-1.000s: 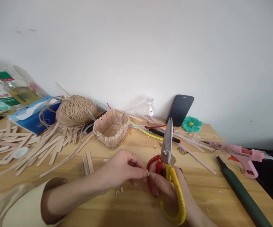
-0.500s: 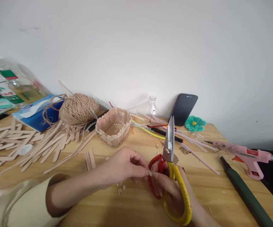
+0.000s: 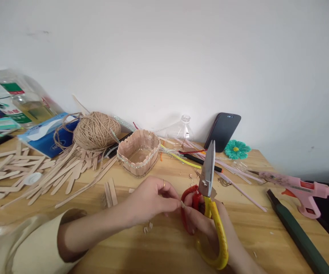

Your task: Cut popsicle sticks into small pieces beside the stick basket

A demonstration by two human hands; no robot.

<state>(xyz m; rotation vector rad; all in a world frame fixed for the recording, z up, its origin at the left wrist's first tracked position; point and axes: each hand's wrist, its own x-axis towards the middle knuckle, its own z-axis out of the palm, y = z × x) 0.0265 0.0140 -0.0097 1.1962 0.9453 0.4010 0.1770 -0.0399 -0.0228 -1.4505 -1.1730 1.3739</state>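
Note:
My right hand (image 3: 207,222) holds a pair of scissors (image 3: 208,179) with red and yellow handles, the blades pointing up and nearly closed. Its thumb and finger meet my left hand (image 3: 155,198), which is pinched at the fingertips. Between both sets of fingertips is a tiny pale piece (image 3: 183,204), mostly hidden, too small to name surely. A few small pale wood clippings (image 3: 148,227) lie on the table below my left hand. Behind it stands a small basket (image 3: 138,152) made of short craft-stick pieces, trimmed with a glittery pipe cleaner.
Craft sticks (image 3: 73,171) spread over the left, by a ball of twine (image 3: 97,131) and a blue tissue pack (image 3: 48,137). A cut bottle top (image 3: 184,131), a phone (image 3: 223,131), a teal flower (image 3: 237,149), a pink glue gun (image 3: 304,190) and a dark green tool (image 3: 298,230) are at the right.
The scissors have turned slightly, their blades now tilting more to the right. My fingertips stay together at the small piece. The whole view has shifted a little.

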